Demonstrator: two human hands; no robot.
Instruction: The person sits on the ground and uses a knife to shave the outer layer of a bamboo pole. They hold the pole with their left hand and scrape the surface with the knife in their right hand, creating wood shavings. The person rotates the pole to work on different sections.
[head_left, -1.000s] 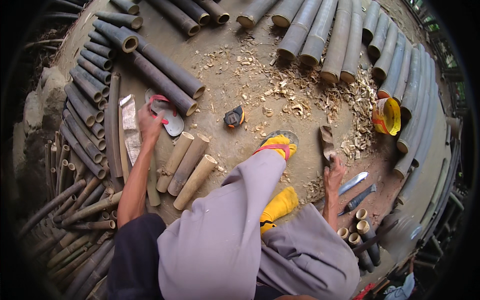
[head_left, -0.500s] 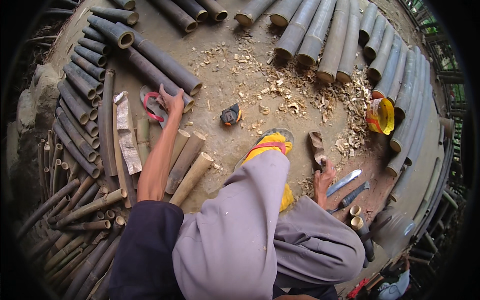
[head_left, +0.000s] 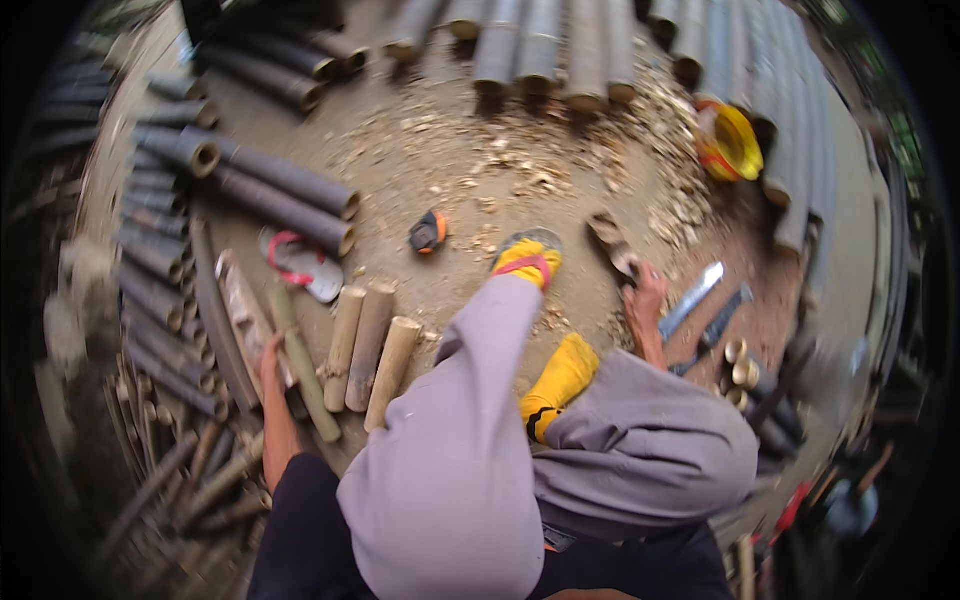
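Note:
My right hand [head_left: 645, 292] is closed round the handle end of a tool with a broad, rusty brown blade [head_left: 608, 236], low over the ground. Next to that hand lie a bright knife blade [head_left: 692, 300] and a dark-handled knife [head_left: 722, 318]. At the left, my left hand [head_left: 271, 360] is at the side of a long, pale, wrinkled strip [head_left: 245, 300]; blur hides its fingers, so I cannot tell whether it grips. Beyond it a grey flip-flop [head_left: 318, 275] with a red strap lies by the bamboo ends. A green bamboo pole [head_left: 303, 365] runs beside the strip.
Three short bamboo pieces [head_left: 372, 335] lie left of my leg. A black and orange tape measure [head_left: 428, 232] sits mid-ground, with wood shavings [head_left: 515, 160] beyond. Bamboo tubes [head_left: 540, 50] line the far side and both flanks. A yellow container [head_left: 735, 140] lies at the right.
My left hand has come away from the flip-flop and back toward me to the pale strip. The view has shifted; my right hand still grips the broad-bladed tool.

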